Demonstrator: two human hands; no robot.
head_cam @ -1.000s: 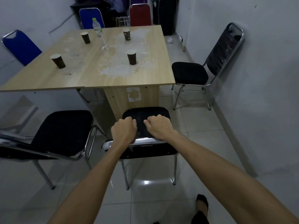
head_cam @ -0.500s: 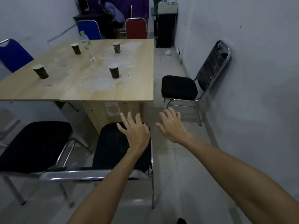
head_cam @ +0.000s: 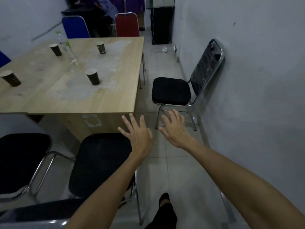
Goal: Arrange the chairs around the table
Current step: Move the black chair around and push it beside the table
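Note:
A light wooden table (head_cam: 115, 96) fills the upper left. Just below its near edge stands a black chair (head_cam: 99, 162), and a second black chair (head_cam: 21, 159) sits to its left. A third black chair (head_cam: 171, 90) stands against the right wall, beside the table's right side. My left hand (head_cam: 138, 134) hovers open over the right corner of the near chair's seat, fingers spread, holding nothing. My right hand (head_cam: 176, 129) is open too, above the floor in front of the wall chair's legs. A blue chair (head_cam: 76, 27) and a red chair (head_cam: 127, 25) stand at the table's far end.
Several dark paper cups (head_cam: 93, 76) and a clear plastic bottle (head_cam: 69, 52) stand on the table. A black cabinet (head_cam: 162, 23) is at the far wall. A tiled aisle (head_cam: 165, 63) runs between table and right wall. My foot (head_cam: 165, 200) is on the floor.
Both hands let go of the near chair's backrest and opened. The view moved forward and to the right, so the wall chair is now closer to my hands.

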